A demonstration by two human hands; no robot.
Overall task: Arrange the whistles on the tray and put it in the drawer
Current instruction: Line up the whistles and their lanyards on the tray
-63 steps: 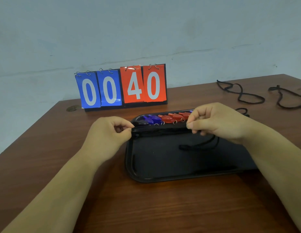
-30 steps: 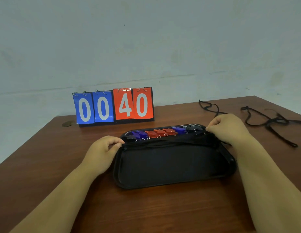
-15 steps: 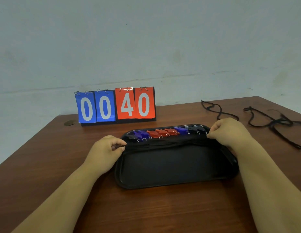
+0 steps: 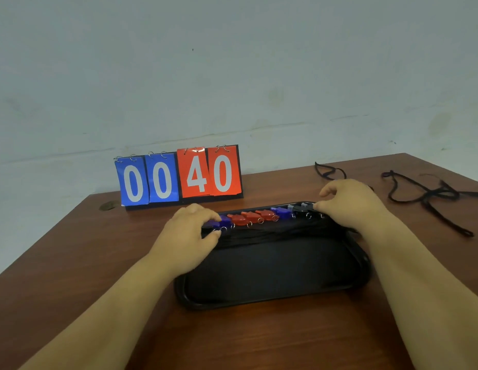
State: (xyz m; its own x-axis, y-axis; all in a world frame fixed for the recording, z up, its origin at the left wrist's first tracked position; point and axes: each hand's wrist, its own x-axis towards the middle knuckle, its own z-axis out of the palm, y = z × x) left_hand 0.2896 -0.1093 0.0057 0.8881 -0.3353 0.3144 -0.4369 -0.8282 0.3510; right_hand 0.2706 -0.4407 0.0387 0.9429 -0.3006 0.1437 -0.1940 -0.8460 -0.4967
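Whistles in a row, tray not yet put away.
They run along the tray's far edge: blue at the left, 3 red in the middle, then blue and black at the right, with their black cords bunched just near of them. My left hand curls over the left end, finger and thumb pinching the leftmost whistle. My right hand has its fingertips on the black whistle at the right end; I cannot tell if it grips. Arranging looks nearly done to me. Loose cords lie far right on the table, and the drawer, out of view, is what remains.
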